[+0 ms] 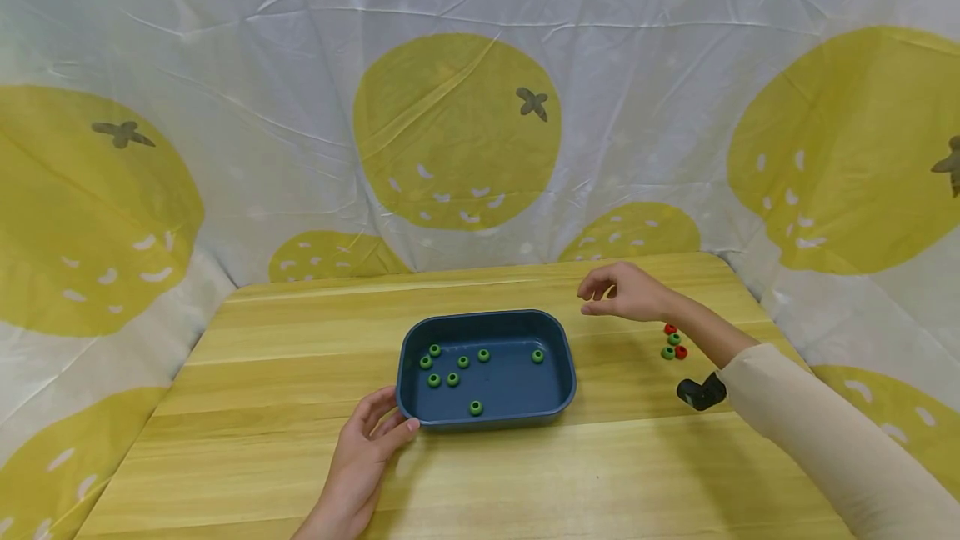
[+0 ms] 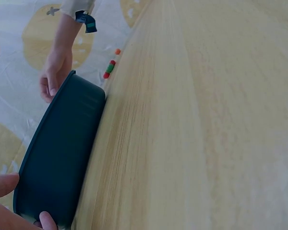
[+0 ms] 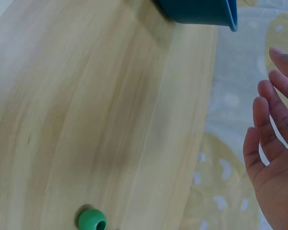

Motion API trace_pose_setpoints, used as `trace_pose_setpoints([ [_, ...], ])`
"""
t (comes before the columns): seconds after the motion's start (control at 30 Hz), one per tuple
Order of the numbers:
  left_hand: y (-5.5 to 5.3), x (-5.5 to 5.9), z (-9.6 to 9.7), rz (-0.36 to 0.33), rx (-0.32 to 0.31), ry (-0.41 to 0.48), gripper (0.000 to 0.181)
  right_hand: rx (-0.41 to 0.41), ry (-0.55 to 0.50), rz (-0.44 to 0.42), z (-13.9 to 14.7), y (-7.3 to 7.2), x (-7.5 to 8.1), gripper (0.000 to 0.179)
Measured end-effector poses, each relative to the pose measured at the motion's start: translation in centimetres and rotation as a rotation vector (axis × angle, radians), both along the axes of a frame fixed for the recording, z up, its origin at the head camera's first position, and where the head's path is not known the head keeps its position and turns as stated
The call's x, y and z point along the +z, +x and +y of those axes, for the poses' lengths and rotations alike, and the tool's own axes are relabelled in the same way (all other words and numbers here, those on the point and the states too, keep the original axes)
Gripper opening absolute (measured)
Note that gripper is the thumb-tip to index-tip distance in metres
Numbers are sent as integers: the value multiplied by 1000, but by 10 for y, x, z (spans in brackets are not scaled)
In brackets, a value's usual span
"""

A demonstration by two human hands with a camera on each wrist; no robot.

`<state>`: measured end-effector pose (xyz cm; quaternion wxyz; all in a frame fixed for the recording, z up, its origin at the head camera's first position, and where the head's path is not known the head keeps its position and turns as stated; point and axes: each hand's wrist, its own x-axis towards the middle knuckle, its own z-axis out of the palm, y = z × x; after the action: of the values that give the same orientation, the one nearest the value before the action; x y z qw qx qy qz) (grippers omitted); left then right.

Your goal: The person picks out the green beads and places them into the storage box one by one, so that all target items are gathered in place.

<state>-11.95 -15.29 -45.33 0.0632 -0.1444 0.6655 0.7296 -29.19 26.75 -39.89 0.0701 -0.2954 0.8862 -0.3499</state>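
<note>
A dark blue plastic tray point(image 1: 517, 386) with rounded corners sits mid-table. Several green beads point(image 1: 453, 379), each with a hole, lie spread over its floor. My left hand point(image 1: 363, 448) grips the tray's near left corner, thumb at the rim and fingers along the side. The left wrist view shows the tray's outer wall point(image 2: 57, 153) between thumb and a fingertip. Beyond the tray's right end my right hand point(image 1: 626, 292) hovers above the table, its fingers loosely bent and holding nothing. Below its forearm, red beads point(image 1: 681, 352) and green beads point(image 1: 668, 352) form a small group on the wood.
The wooden table point(image 1: 300, 373) ends at a hanging cloth point(image 1: 637, 107) printed with yellow fruit, which surrounds it at the back and sides. A black device point(image 1: 702, 392) shows beside the right sleeve's cuff.
</note>
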Motion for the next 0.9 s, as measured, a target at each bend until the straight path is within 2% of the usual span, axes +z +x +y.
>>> trace_pose_setpoints([
  [0.47,0,0,-1,6,-4,-5,63,-111,-8,-50,36,15,-10,28],
  [0.7,0,1,-1,0,-2,-10,63,-161,-25,-58,58,25,-15,25],
  [0.9,0,1,0,2,2,-5,63,-175,-37,-28,76,32,-25,21],
])
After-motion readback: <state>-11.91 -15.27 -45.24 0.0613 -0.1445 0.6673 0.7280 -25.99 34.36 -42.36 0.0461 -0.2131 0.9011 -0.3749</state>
